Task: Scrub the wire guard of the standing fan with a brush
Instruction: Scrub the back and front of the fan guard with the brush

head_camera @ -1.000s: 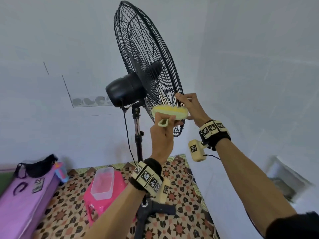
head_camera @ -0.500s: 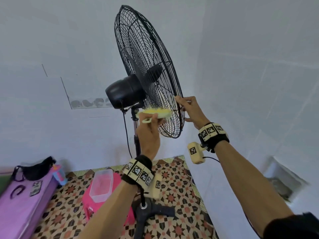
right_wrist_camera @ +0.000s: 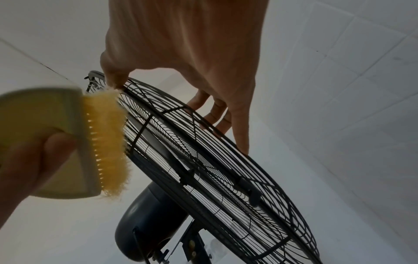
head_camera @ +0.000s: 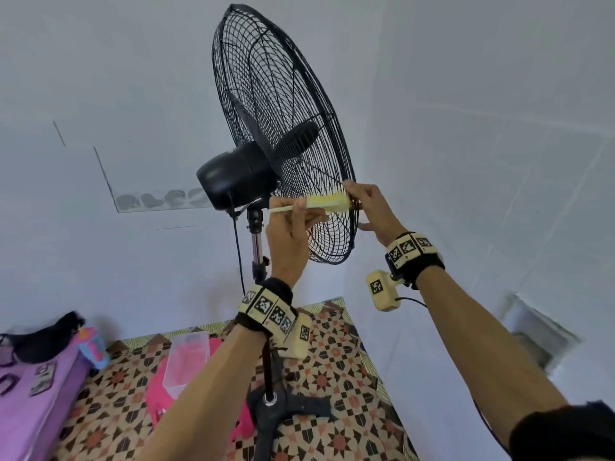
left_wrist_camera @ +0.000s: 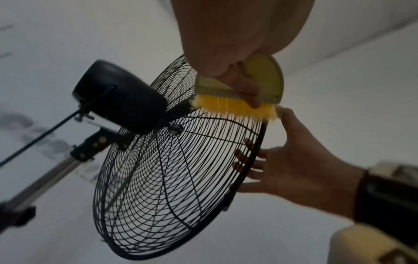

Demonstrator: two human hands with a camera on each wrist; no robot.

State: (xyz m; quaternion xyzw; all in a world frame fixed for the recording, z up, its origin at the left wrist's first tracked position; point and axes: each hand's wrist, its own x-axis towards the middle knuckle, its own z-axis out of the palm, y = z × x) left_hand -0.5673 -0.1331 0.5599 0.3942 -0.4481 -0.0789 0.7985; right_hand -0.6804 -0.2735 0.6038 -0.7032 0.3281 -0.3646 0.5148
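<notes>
The black standing fan's wire guard [head_camera: 283, 94] tilts up in front of a white wall. My left hand [head_camera: 293, 227] grips a pale yellow brush [head_camera: 327, 201] by its handle, and the yellow bristles [left_wrist_camera: 235, 105] lie against the rear wires near the guard's right rim. My right hand [head_camera: 366, 206] holds that rim just beside the brush tip. Its thumb sits on the rear edge and its fingers [right_wrist_camera: 214, 114] lie flat across the front wires [right_wrist_camera: 203, 160]. Through the guard [left_wrist_camera: 169, 187] those fingers [left_wrist_camera: 246, 166] show as shadows.
The black motor housing [head_camera: 236, 178], chrome pole [head_camera: 256, 244] and dark base [head_camera: 283, 407] stand below the guard, with a cord hanging beside the pole. A pink bin with a clear box [head_camera: 186, 364] sits on the patterned floor. A purple pad [head_camera: 30, 394] lies at left. White walls meet close behind the fan.
The brush swept left toward the hub half a second ago and is now back at the right rim. My right hand has kept its hold on the rim.
</notes>
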